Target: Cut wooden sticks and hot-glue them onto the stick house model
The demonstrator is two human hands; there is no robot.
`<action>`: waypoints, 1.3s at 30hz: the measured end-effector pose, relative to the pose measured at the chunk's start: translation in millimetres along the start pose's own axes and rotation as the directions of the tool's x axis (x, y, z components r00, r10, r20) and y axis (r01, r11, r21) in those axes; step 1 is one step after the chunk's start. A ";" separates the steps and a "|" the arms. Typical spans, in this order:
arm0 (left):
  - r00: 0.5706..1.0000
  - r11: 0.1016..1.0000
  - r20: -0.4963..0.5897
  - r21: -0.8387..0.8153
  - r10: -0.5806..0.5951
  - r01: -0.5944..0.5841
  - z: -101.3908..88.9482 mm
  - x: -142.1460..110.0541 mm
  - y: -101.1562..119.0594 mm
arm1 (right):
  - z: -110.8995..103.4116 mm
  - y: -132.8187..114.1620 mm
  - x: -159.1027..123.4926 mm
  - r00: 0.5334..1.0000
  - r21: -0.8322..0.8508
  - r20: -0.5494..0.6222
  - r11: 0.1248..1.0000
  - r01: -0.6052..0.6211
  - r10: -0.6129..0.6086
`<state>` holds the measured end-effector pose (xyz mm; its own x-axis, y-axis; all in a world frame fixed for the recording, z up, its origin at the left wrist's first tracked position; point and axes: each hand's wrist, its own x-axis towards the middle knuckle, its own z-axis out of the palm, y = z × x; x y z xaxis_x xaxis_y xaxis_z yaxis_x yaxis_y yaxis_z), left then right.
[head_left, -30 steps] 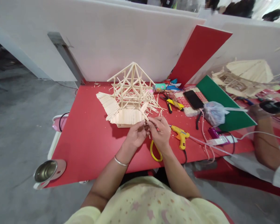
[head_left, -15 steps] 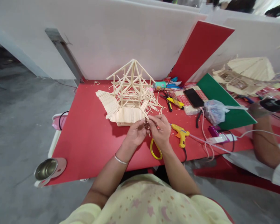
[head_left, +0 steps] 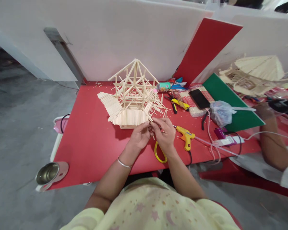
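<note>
Just in front of a model pavilion [head_left: 132,116] built of thin wooden sticks, my two hands meet with fingertips together. My left hand [head_left: 140,135] is closed in a pinch, and my right hand [head_left: 165,132] pinches from the other side. Between them shows the end of a small wooden stick [head_left: 154,137]; most of it is hidden by the fingers. A yellow loop-shaped handle [head_left: 160,155] lies below my right hand, its other end covered. The model has an open roof frame and slatted lower eaves on its left and front.
Right of my hands lies a yellow glue gun [head_left: 186,137]. Beyond are pliers [head_left: 174,107], a phone [head_left: 199,99], a plastic bag [head_left: 221,113] and a green board [head_left: 244,119]. A metal cup [head_left: 51,174] stands at the left corner. A co-worker's arm [head_left: 273,143] is at right.
My hands keep nearly the same pinch in front of the model. The view has shifted very slightly. At right, the co-worker's hand has moved a little.
</note>
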<state>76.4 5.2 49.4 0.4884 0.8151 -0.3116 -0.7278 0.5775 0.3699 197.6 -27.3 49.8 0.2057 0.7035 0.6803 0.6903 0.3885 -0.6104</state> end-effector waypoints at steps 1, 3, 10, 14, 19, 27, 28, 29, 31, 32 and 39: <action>1.000 1.000 0.001 0.002 0.000 0.000 0.0 -0.1 0.2 | 0.0 -0.1 -0.2 1.000 0.003 -0.002 1.000 0.003 -0.003; 1.000 1.000 0.007 0.002 0.000 0.000 -0.5 -0.2 0.6 | 0.0 -0.1 -0.6 1.000 0.007 -0.006 1.000 0.014 -0.014; 1.000 1.000 0.019 -0.008 -0.004 0.004 -1.6 -0.6 1.9 | -0.9 0.9 -2.0 1.000 0.001 0.002 1.000 -0.002 0.002; 1.000 1.000 0.006 -0.003 -0.003 0.004 -1.3 -1.2 2.0 | -1.1 1.6 -2.7 1.000 0.029 -0.007 1.000 0.008 -0.008; 1.000 1.000 0.016 -0.002 0.000 0.000 -3.0 -0.9 1.4 | -1.6 1.0 -3.4 1.000 -0.003 -0.014 1.000 0.000 0.000; 0.999 1.000 0.033 -0.006 0.003 -0.003 -3.7 -0.1 1.8 | -1.7 0.5 -4.3 1.000 0.029 -0.012 1.000 -0.009 0.010; 0.999 1.000 0.033 -0.006 0.003 -0.003 -3.7 -0.1 1.8 | -1.6 0.3 -4.3 1.000 0.029 -0.011 0.999 -0.015 0.015; 1.000 1.000 0.030 -0.006 0.003 -0.003 -3.6 -0.2 1.8 | -1.6 0.2 -4.3 1.000 0.029 -0.010 0.999 -0.020 0.020; 1.000 1.000 0.023 -0.003 0.003 -0.003 -3.3 -0.5 1.8 | -1.5 0.0 -4.3 1.000 0.033 -0.013 0.999 -0.024 0.024; 1.000 1.000 0.019 0.000 0.002 -0.002 -3.2 -0.7 1.8 | -1.5 0.1 -4.3 1.000 0.037 -0.016 0.999 -0.024 0.025; 1.000 1.000 0.018 0.001 0.004 -0.004 -4.8 -0.3 1.0 | -1.7 0.6 -4.9 0.999 0.032 -0.010 0.999 -0.030 0.030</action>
<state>73.2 5.4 45.6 0.4939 0.8181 -0.2945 -0.7295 0.5742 0.3717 198.2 -31.5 46.8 0.2335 0.7089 0.6656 0.6614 0.3859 -0.6431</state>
